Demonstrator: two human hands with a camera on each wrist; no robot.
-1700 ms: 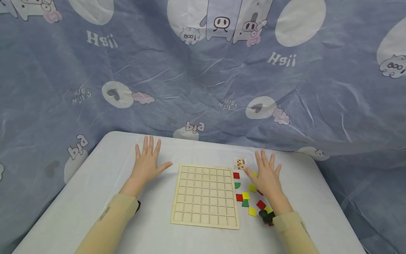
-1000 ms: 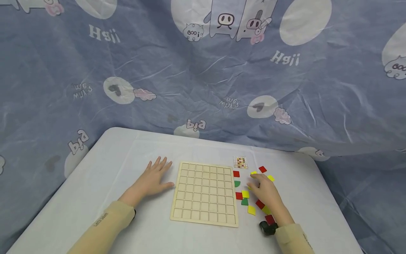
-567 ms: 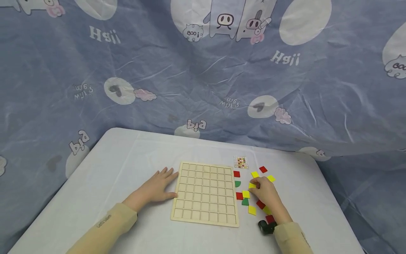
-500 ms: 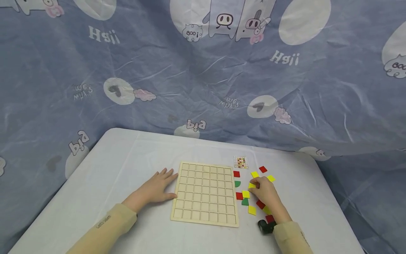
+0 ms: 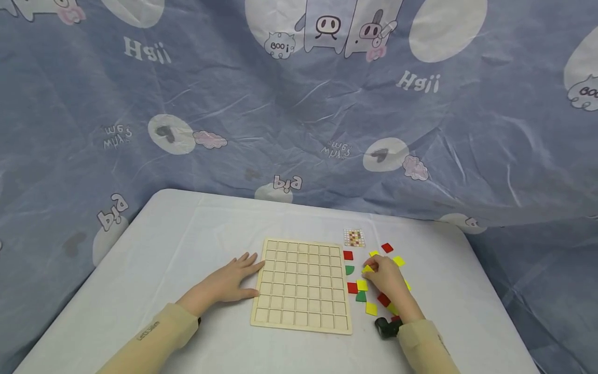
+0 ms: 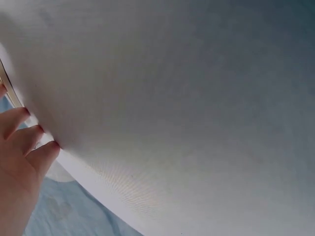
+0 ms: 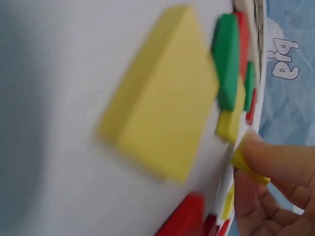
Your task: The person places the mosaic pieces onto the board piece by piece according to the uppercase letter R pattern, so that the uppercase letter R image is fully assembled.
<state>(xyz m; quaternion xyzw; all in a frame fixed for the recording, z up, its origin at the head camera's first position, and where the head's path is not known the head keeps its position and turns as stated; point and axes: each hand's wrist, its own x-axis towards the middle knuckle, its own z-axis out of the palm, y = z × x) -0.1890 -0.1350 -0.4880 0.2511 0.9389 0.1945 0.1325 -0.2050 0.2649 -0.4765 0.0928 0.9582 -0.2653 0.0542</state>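
My right hand [image 5: 386,274] pinches a yellow square tile [image 7: 247,164] between thumb and fingers, just off the table in the right wrist view. Around it lie loose tiles: a yellow one [image 5: 371,309], a red one [image 5: 352,288] and a green quarter-round one [image 5: 349,270]. My left hand [image 5: 230,280] lies with fingers spread at the left edge of a pale wooden grid board [image 5: 301,285], its thumb and a fingertip touching the rim. In the left wrist view the fingers [image 6: 43,156] rest near the board's edge. The grid cells hold no tiles.
A small printed pattern card [image 5: 354,238] lies behind the tiles. By the right wrist is a black rounded device [image 5: 388,328]. The white-covered table [image 5: 219,343] ends at a blue patterned cloth [image 5: 299,114] behind.
From spread and raised, both hands have come down. The left hand moved to the board's edge; the right hand closed on a yellow tile and lifted it slightly.
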